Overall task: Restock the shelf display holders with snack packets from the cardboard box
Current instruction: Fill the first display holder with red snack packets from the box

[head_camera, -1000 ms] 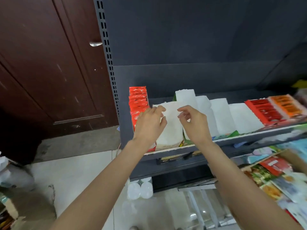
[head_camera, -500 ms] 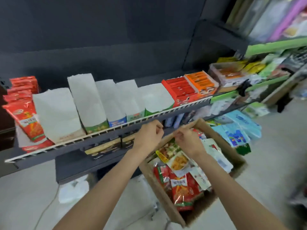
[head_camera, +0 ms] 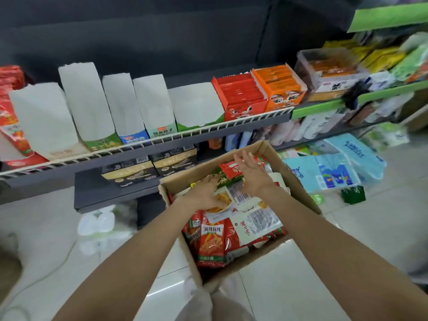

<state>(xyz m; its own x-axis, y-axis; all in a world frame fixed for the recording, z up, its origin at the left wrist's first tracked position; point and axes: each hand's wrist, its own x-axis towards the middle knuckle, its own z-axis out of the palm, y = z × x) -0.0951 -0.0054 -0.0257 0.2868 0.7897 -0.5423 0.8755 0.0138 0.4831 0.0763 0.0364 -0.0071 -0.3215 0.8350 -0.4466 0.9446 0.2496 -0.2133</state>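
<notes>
- Left hand (head_camera: pixel 203 193): palm down on the packet heap in the cardboard box (head_camera: pixel 298 181), fingers spread and lying on a green packet (head_camera: pixel 223 180). The frame does not show whether any finger curls round a packet; the hand appears to rest flat and to hold nothing.
- Right hand (head_camera: pixel 251 174): fingers straight and fanned, palm turned inward, poised over a red packet (head_camera: pixel 231 169) at the far end of the box. It grips nothing; contact with the packet cannot be confirmed.
- Arm pose: both forearms reach forward and down from the lower frame edge and converge over the middle of the box. The wrists are near level.
- Task items: the snack packets (head_camera: pixel 212 242) lie loose and overlapping in the box, which stands on the floor below the shelf (head_camera: pixel 143 143). The white display holders (head_camera: pixel 85 100) stand in a row on that shelf behind its wire rail.
- Step in hand, as judged: selection of packets from the box for the next holder.
- Recommended procedure: sort for one product type. Gather like packets into a squared stack. Close the fingers round the stack edges, not the printed faces, to prevent slippage of the glossy film.
- Caution: packets overlap; a lift of one may drag its neighbours over the box wall.
- Match the stack to a holder's front label before the lift.
</notes>
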